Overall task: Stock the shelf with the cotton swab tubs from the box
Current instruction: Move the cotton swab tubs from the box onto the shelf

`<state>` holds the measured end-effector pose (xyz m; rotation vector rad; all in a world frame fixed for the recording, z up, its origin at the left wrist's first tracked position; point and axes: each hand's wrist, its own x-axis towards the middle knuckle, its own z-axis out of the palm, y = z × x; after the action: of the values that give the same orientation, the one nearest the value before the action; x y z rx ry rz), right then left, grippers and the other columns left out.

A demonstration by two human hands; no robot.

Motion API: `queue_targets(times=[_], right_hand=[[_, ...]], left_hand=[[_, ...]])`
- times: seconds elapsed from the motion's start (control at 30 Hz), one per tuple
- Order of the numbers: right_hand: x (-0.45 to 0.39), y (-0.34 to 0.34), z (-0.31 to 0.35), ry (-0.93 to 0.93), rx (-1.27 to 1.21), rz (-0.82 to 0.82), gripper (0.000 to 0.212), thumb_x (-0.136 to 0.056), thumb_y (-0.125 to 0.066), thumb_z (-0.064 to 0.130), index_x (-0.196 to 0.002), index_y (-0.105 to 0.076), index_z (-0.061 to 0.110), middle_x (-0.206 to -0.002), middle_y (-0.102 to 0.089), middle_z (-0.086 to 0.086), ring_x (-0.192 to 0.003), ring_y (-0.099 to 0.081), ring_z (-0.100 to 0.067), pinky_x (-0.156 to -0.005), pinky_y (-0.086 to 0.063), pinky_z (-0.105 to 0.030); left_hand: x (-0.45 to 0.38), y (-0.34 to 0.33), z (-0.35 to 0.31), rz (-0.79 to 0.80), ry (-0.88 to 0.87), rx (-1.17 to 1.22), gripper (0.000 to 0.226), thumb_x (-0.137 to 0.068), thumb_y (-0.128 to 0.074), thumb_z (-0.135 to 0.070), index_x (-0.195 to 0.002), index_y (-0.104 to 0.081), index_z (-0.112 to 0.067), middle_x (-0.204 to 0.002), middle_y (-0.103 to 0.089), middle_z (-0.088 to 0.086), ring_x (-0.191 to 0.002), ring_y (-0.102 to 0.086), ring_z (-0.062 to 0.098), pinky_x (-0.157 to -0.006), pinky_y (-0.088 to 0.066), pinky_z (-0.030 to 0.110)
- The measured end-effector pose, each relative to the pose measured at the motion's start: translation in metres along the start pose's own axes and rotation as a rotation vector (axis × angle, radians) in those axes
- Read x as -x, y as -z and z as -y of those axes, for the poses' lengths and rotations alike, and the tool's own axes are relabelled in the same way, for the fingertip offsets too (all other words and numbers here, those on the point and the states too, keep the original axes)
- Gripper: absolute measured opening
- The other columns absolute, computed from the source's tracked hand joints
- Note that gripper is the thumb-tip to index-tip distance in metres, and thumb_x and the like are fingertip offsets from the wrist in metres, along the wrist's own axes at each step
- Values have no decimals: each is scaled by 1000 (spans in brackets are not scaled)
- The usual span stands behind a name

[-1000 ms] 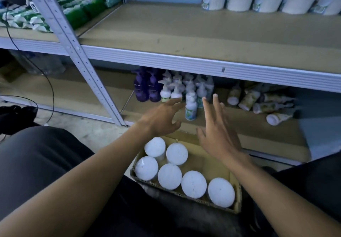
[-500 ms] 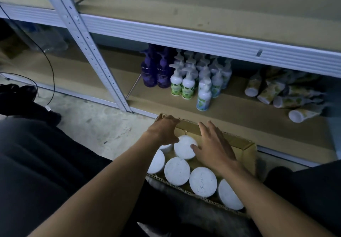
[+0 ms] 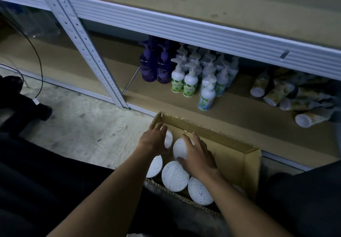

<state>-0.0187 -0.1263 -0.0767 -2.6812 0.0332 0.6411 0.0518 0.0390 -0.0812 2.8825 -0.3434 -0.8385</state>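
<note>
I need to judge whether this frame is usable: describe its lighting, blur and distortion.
Head view: dim and bluish overall; the white tub tops in the box are the brightest areas; the tubes lying at right sink into shadow; wide-angle bending curves the shelf rail; both hands look reasonably sharp.

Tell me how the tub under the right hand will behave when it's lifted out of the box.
Probably light and rigid: the tub looks like a plastic cylinder of swabs. Smooth round walls may slip or roll if laid down. The right hand curls over its top; neighbours in the box sit close, so lift straight up.
</note>
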Motion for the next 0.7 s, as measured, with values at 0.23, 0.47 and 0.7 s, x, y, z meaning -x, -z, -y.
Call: queue_targets(times=[0.23,0.47,0.7], right_hand=[[-6,-16,-3,-28,-28,14,74,-95,-59,45,-155,-16,38,-164,-5,-3,-135,-38,-35,-101,-45,-45],[-11,-25,-1,-61,-88,4,83,-91,-58,58,-157,-14,35,-164,-1,-5,-137,-35,-37,-103,-44,-44],[-15,-25,2,-63,-76,-28,77,-93,-61,48,-156,-19,32,-162,-10,-5,-130,-44,-38,-95,-47,-41]], left_hand=[[-4,-3,-4,-17,25,-110,94,-81,-73,-45,-153,-23,-12,-159,-23,8,-142,-31,31,-105,-43,45],[-2,-13,-5,-75,35,-219,100,-84,-67,-54,-156,-13,-9,-157,-26,11,-141,-33,30,-108,-36,43],[0,-13,-7,-97,37,-193,95,-86,-63,-54,-155,-15,-10,-154,-31,11,-138,-36,30,-106,-36,43]])
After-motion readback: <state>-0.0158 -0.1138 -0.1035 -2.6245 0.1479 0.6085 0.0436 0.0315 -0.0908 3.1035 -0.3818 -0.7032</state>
